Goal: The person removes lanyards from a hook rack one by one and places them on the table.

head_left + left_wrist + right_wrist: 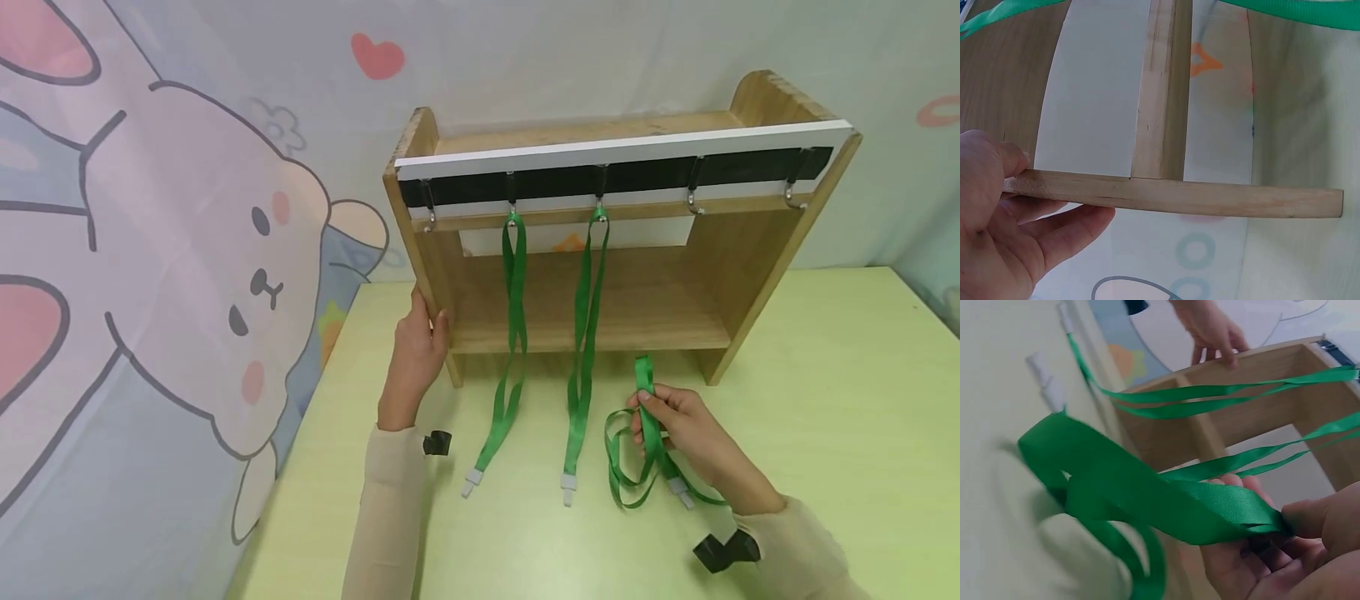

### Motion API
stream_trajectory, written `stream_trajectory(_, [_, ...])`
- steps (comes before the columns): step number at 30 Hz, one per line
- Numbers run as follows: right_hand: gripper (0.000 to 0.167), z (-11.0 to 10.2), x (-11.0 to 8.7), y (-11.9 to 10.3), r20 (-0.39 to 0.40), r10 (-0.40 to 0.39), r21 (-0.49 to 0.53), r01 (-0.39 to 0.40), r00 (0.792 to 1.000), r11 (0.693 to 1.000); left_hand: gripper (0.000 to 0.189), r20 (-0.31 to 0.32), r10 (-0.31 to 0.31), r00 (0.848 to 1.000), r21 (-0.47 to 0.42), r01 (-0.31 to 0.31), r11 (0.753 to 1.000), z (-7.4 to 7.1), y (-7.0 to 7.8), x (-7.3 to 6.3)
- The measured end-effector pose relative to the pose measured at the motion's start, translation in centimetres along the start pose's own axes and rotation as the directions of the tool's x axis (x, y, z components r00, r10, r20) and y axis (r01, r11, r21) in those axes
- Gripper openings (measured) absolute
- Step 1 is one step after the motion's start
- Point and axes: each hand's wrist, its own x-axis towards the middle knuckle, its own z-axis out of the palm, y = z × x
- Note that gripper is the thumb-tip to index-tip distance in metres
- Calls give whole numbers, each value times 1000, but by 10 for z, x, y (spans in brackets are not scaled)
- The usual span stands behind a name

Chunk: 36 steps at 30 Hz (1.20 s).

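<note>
My left hand (422,343) grips the left side panel of a wooden shelf (592,300), thumb on one face and fingers on the other; the left wrist view shows the panel's edge (1210,195) between them. My right hand (686,429) pinches a green lanyard (1129,481) between thumb and fingers, in front of the shelf's lower right. Loops of it hang below the hand, and its pale clip (681,492) dangles near the table. Two more green lanyards, a left one (515,308) and a right one (585,333), hang from the second and third hooks of the rack.
A white and black hook rack (645,177) runs along the shelf's upper front. Its first hook (429,218), fourth hook (694,200) and fifth hook (793,193) carry nothing. The shelf stands on a pale yellow-green table (840,375), before a cartoon-printed backdrop (262,192).
</note>
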Motion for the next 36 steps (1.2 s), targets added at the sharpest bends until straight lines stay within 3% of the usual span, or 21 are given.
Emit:
stream_trajectory(9, [33, 8, 0, 19, 73, 101, -25, -99, 992, 995, 53, 8, 3, 1000, 1, -3, 1000, -2, -1, 1])
stream_trajectory(14, [31, 11, -1, 23, 101, 133, 10, -135, 986, 991, 53, 4, 9, 1000, 1, -9, 1000, -3, -1, 3])
stream_trajectory(17, [27, 14, -2, 24, 63, 140, -27, -139, 988, 990, 53, 4, 3, 1000, 3, -3, 1000, -2, -1, 3])
stream_trajectory(19, [28, 17, -4, 23, 6, 116, -143, -114, 993, 983, 53, 4, 1, 1000, 5, -1, 1000, -1, -1, 2])
stream_trajectory(21, [34, 19, -7, 22, -57, 65, -330, -80, 996, 941, 53, 4, 2, 1000, 6, -2, 1000, -1, 0, 1])
stream_trajectory(25, [42, 24, -13, 15, -158, -73, -645, -47, 985, 763, 52, 6, 3, 1000, 9, -4, 1000, 0, 0, -1])
stream_trajectory(27, [36, 25, -15, 11, -173, -118, -709, -41, 978, 704, 52, 5, 4, 1000, 13, -5, 1000, 0, 1, -1])
stream_trajectory(31, [26, 23, -17, 1, -158, -157, -757, -17, 975, 653, 52, -2, 7, 1000, 19, -7, 1000, 0, 1, 0])
stream_trajectory(36, [20, 16, -16, -14, -122, -156, -772, 5, 980, 635, 51, 4, 1, 1000, 12, -1, 1000, 1, -1, 0])
